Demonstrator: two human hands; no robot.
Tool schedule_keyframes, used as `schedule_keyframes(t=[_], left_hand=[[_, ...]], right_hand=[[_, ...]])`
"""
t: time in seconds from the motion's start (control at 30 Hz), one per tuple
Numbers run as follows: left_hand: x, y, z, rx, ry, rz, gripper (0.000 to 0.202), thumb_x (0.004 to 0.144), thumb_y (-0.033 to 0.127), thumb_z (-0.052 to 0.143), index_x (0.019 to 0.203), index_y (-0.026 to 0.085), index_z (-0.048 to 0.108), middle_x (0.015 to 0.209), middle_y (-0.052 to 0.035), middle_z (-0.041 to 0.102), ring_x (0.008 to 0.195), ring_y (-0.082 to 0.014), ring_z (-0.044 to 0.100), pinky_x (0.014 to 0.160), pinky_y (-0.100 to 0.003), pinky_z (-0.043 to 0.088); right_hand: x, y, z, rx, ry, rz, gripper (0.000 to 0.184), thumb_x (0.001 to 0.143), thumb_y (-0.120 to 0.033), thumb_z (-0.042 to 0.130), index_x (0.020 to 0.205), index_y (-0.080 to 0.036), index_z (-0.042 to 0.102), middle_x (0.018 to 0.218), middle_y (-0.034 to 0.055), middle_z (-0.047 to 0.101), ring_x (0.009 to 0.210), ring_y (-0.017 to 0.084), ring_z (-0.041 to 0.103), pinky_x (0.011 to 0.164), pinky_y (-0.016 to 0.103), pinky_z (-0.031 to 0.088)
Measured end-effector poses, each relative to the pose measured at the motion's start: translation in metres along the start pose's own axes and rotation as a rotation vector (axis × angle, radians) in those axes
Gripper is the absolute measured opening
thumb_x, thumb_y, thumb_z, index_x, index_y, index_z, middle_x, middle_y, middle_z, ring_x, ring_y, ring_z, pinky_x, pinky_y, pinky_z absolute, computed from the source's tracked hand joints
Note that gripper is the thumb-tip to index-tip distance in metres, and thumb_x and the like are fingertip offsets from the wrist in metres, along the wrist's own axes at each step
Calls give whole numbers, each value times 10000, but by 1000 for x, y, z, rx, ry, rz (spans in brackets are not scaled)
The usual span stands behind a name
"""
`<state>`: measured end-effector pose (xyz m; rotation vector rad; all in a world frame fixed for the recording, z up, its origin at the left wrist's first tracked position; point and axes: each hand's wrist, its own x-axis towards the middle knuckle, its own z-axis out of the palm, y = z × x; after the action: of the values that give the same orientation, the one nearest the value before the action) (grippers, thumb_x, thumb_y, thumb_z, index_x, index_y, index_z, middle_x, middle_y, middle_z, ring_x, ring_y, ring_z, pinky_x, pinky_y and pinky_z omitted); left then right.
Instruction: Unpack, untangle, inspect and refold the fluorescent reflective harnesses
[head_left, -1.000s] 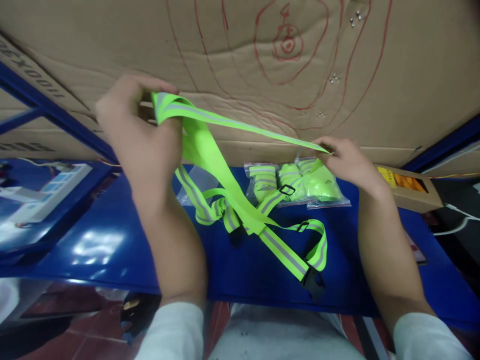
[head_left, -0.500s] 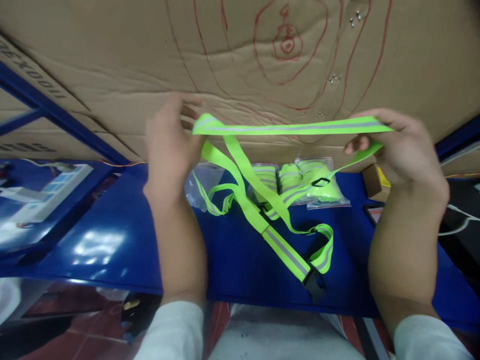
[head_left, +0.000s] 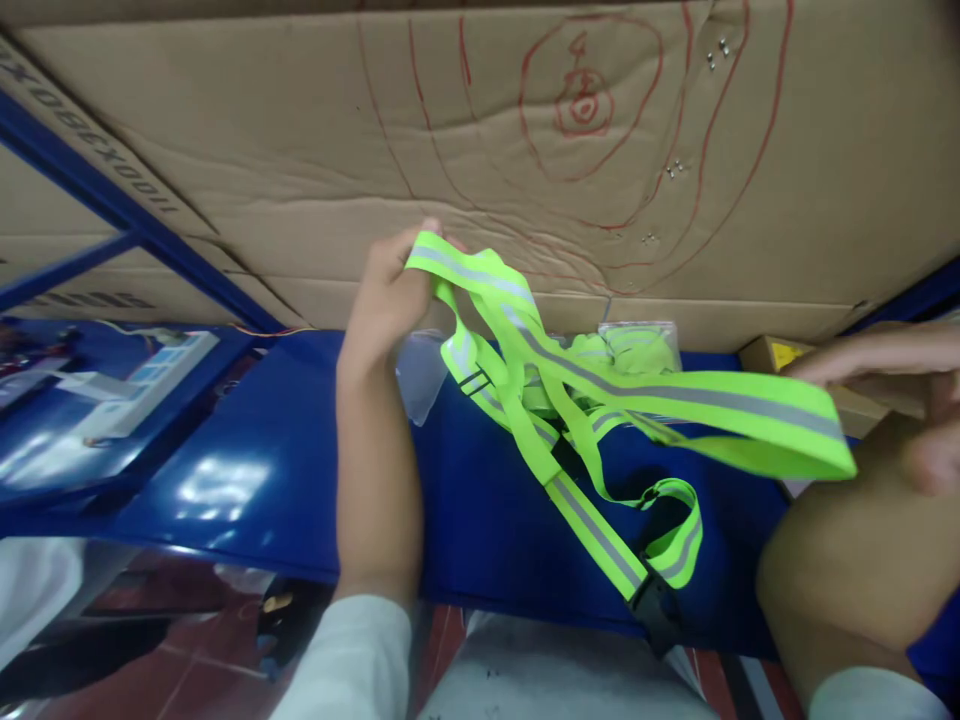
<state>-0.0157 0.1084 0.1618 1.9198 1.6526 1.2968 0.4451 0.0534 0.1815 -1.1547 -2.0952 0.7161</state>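
Observation:
A neon-green reflective strap harness point(head_left: 589, 520) with grey stripes hangs in loops above the blue table. My left hand point(head_left: 397, 285) is closed on its upper left end, thumb and fingers pinching the folded webbing. From there a long loop stretches right, and its free end lies just short of my right hand point(head_left: 900, 385). That hand is slightly blurred, fingers apart, with nothing visible in it. A black buckle point(head_left: 656, 610) hangs at the lower end, near the table's front edge. A black slider point(head_left: 474, 382) shows on the webbing below my left hand.
Clear bags of folded green straps point(head_left: 641, 345) lie at the back of the blue table point(head_left: 300, 450). A clear plastic bag point(head_left: 420, 375) is beside my left forearm. A small cardboard box point(head_left: 757, 355) stands back right. Behind rises a cardboard wall point(head_left: 262, 150); a white power strip point(head_left: 150, 385) lies left.
My right hand has let go of the strap and moved right and down, its fingers apart. The loop's right end has dropped. My left hand still holds its end, slightly farther right in view.

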Motion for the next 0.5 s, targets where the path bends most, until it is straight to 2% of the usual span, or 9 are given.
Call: schedule_keyframes(t=[0.03, 0.07, 0.1, 0.17, 0.23, 0.3, 0.33, 0.4, 0.5], left_hand=[[-2, 6, 3, -76, 10, -24, 535, 1073, 581, 305, 1072, 250, 727, 1044, -55, 769, 987, -222, 729, 861, -362, 597], [-4, 13, 7, -168, 3, -42, 547, 1077, 603, 299, 1050, 250, 716, 1044, -51, 765, 974, -214, 729, 844, -353, 599], [-5, 20, 10, -279, -22, -47, 535, 1078, 610, 316, 1016, 246, 703, 1024, -47, 758, 941, -202, 727, 822, -343, 599], [-6, 34, 16, -539, -100, -17, 525, 1061, 640, 377, 916, 228, 668, 908, -40, 721, 813, -177, 708, 737, -321, 593], [-5, 49, 22, -777, -192, 29, 584, 1023, 714, 406, 824, 212, 626, 754, -33, 634, 692, -172, 674, 637, -307, 572], [0, 64, 28, -933, -263, 52, 647, 989, 786, 383, 788, 208, 591, 660, -20, 537, 649, -186, 663, 567, -292, 548], [4, 72, 30, -986, -297, 50, 658, 977, 808, 378, 791, 210, 579, 642, -15, 506, 654, -196, 669, 546, -285, 541], [9, 88, 33, -1070, -364, 38, 640, 963, 820, 401, 829, 215, 562, 663, -13, 500, 707, -216, 691, 531, -273, 541], [12, 105, 38, -1168, -451, 51, 567, 997, 762, 414, 920, 219, 555, 801, -36, 575, 857, -250, 733, 526, -251, 544]], right_hand=[[2, -6, 4, 23, -273, -37, 614, 488, -798, 914, 951, -398, 868, 873, 126, 813, 749, 304, 784, 604, 400, 623], [6, -14, 12, 43, -428, -67, 548, 679, -778, 838, 1079, -405, 852, 974, 119, 823, 838, 299, 798, 697, 398, 654], [13, -23, 23, 35, -465, -79, 420, 843, -691, 763, 1147, -410, 832, 1053, 99, 821, 915, 277, 797, 780, 390, 664], [31, -38, 52, 9, -267, -152, 286, 958, -564, 695, 1145, -384, 818, 1102, 58, 813, 1000, 249, 779, 883, 393, 654], [51, -45, 83, 10, 4, -169, 334, 988, -529, 667, 1223, -313, 768, 1231, 61, 772, 1145, 260, 725, 1035, 454, 597], [69, -43, 109, 155, 158, -245, 406, 996, -484, 673, 1355, -293, 679, 1406, 72, 683, 1312, 263, 640, 1165, 468, 503], [76, -41, 119, 236, 168, -286, 438, 999, -465, 676, 1403, -302, 636, 1472, 68, 634, 1386, 256, 587, 1211, 458, 455], [85, -36, 135, 366, 62, -350, 548, 974, -435, 723, 1483, -328, 551, 1578, 56, 540, 1491, 240, 486, 1271, 437, 369], [88, -40, 150, 618, -174, -396, 691, 915, -497, 779, 1524, -346, 489, 1595, 55, 516, 1481, 250, 493, 1217, 420, 428]])
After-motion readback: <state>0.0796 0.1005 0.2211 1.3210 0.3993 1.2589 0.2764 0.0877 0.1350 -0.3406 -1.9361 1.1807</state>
